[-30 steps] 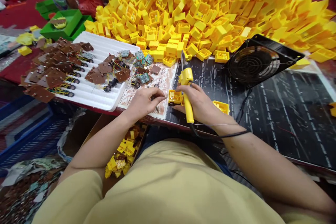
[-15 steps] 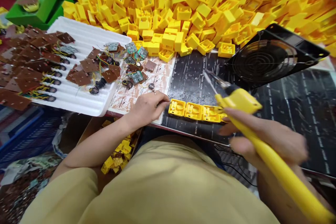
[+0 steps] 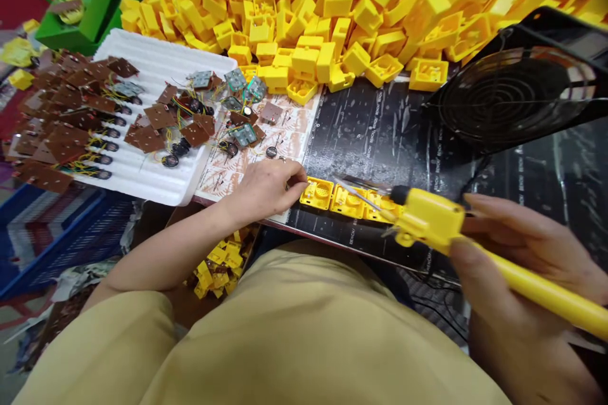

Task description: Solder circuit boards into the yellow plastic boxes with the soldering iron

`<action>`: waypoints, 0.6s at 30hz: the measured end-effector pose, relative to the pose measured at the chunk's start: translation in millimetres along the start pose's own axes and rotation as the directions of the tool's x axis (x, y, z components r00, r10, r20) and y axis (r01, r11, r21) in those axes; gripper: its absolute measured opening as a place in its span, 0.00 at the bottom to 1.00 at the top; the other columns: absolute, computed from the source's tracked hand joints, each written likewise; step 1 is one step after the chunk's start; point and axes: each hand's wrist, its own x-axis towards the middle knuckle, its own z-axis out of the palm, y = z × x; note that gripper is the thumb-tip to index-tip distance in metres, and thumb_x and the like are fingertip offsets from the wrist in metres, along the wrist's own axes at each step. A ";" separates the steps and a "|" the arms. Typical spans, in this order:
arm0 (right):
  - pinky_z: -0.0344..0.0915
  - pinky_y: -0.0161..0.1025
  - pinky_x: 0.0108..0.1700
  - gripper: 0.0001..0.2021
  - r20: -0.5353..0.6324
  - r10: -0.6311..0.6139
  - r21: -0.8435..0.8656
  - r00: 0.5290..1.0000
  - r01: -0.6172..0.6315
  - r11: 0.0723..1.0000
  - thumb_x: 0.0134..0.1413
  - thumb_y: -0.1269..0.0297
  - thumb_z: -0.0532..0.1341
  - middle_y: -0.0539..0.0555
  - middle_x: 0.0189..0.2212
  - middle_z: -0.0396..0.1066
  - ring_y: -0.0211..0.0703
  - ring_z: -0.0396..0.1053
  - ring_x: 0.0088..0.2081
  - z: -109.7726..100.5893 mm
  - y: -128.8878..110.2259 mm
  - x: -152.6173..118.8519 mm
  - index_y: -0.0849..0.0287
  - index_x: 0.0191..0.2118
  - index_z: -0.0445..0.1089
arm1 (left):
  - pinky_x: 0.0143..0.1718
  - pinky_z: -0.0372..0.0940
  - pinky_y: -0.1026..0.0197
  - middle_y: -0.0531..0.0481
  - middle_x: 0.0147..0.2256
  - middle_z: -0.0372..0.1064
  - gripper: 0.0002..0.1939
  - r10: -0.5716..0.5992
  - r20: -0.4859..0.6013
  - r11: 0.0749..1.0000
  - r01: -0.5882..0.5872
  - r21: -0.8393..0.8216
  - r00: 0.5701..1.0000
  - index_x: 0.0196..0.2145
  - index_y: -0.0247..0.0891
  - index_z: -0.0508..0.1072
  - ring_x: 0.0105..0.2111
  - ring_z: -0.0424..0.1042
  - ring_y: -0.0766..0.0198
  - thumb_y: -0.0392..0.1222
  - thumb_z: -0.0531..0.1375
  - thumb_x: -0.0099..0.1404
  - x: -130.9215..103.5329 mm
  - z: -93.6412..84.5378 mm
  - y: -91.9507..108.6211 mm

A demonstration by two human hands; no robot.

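Row of small open yellow plastic cases [image 3: 349, 201] lies along the near edge of the black, white-lettered worktop [image 3: 342, 139], hollow side up. We count three; the last is partly covered by the tool, and whether more follow we cannot tell.

Progress, by our judgement: work on the row is under way, not finished. Pale small pieces sit inside the cases, no brown board shows in them, and any joints are too small for us to read. Much else lies loose — a heap of brown square circuit boards with yellow wires [image 3: 71, 114] on and over the white ribbed foam tray [image 3: 147, 54], a cluster of grey-green boards [image 3: 244, 134] beside it, and a high mound of yellow plastic cases [image 3: 306, 60] behind.

Left hand [image 3: 268, 183]: thumb and forefinger tips drawn close, right at the left end of the row. Whether they pinch the first case or something thin, we cannot tell.

Right hand [image 3: 532, 332]: fingers wrapped round the yellow gun-shaped tool with a long handle [image 3: 430, 218]. Its slim metal end, blurred, reaches over the second and third cases; contact is unclear. These fingers themselves stand apart from the row, to its right.
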 end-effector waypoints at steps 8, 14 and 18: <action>0.73 0.35 0.26 0.11 0.186 -0.318 -0.041 0.930 0.330 0.943 0.50 0.70 0.70 0.48 0.28 0.74 0.40 0.73 0.27 15.4 -11.1 1.8 0.53 0.38 0.69 | 0.34 0.64 0.61 0.50 0.29 0.77 0.07 -0.077 0.058 0.997 0.076 0.005 0.995 0.31 0.38 0.77 0.31 0.75 0.61 0.39 0.58 0.59 5.0 -5.2 6.4; 0.69 0.29 0.22 0.08 0.248 -0.448 -0.052 0.859 0.473 0.879 0.55 0.66 0.67 0.48 0.25 0.72 0.36 0.72 0.23 20.9 -13.8 19.2 0.55 0.33 0.66 | 0.32 0.63 0.61 0.50 0.29 0.77 0.09 -0.063 0.089 0.992 0.052 0.115 0.994 0.31 0.38 0.77 0.30 0.74 0.59 0.40 0.57 0.59 9.1 -8.3 10.7; 0.69 0.29 0.23 0.08 0.305 -0.478 -0.040 0.823 0.513 0.858 0.55 0.66 0.67 0.47 0.24 0.72 0.35 0.71 0.23 20.2 -19.0 26.4 0.54 0.32 0.66 | 0.31 0.62 0.60 0.48 0.29 0.77 0.10 -0.040 0.135 0.981 0.013 0.194 0.990 0.31 0.38 0.78 0.30 0.74 0.58 0.40 0.56 0.59 12.9 -12.4 14.3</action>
